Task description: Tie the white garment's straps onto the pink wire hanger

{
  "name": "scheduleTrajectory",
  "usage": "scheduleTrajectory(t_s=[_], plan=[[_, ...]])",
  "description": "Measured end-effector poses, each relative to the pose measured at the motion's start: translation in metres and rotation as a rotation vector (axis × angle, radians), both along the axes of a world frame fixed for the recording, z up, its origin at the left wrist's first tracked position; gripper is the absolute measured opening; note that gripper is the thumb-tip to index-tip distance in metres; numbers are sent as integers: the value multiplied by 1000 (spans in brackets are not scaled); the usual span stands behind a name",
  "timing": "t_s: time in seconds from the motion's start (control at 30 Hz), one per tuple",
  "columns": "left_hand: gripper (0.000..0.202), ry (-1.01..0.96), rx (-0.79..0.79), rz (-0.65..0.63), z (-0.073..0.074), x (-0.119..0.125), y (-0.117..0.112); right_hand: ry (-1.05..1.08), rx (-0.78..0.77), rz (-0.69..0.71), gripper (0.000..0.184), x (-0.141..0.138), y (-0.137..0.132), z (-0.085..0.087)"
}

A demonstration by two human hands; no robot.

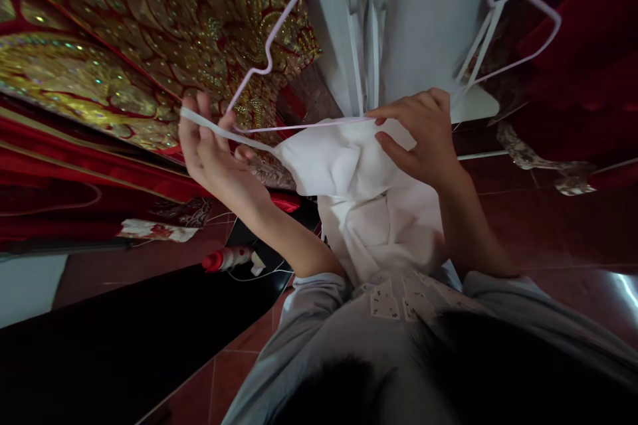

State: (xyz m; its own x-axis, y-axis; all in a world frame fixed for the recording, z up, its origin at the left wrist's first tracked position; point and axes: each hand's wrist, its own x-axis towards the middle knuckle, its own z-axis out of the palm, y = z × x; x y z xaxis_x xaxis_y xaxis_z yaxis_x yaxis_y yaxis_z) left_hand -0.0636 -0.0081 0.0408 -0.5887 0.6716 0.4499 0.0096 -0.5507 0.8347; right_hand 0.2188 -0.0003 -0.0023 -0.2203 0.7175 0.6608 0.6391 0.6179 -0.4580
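My left hand [219, 153] is at the left end of a pale pink clothes hanger [299, 126]. A thin white strap [226, 134] is hooked over its partly curled fingers and stretched to a white garment [329, 163]. The garment drapes in folds below the hanger's bottom bar, in front of my body. My right hand [419, 133] lies over the bar toward the right, fingers pointing left and touching it. Its thumb stays apart, with white cloth showing in the gap. Beyond that hand, white straps [481, 46] loop over the hanger's right arm.
Red and gold sequined garments [239, 20] hang on the left, dark red cloth [583, 46] on the right. A white folding frame [366, 40] stands ahead. At lower left is a black surface [149, 345], with a red-capped bottle [224, 259] near it. Reddish tiles [239, 378] cover the floor.
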Motion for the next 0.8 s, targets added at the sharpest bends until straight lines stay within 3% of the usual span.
scheduleTrajectory(t_s=[0.1, 0.2, 0.4, 0.53, 0.7, 0.8], plan=[[39, 2, -101, 64, -19, -8, 3, 20, 0, 12, 25, 1, 1, 2], [29, 10, -129, -6, -32, -8, 4, 39, 5, 23, 24, 1, 0, 2], [35, -35, -157, -349, -22, 35, -6, 32, 45, 41, 28, -2, -3, 4], [31, -110, -61, -435, -21, 53, -5, 142, 141, 93, 25, 6, 0, 12], [34, -131, -59, -429, -24, 52, -2, 493, 356, -148, 15, 44, 18, 7], [35, -145, -91, -376, -23, 56, -2, 485, 257, -249, 22, 66, 21, -2]])
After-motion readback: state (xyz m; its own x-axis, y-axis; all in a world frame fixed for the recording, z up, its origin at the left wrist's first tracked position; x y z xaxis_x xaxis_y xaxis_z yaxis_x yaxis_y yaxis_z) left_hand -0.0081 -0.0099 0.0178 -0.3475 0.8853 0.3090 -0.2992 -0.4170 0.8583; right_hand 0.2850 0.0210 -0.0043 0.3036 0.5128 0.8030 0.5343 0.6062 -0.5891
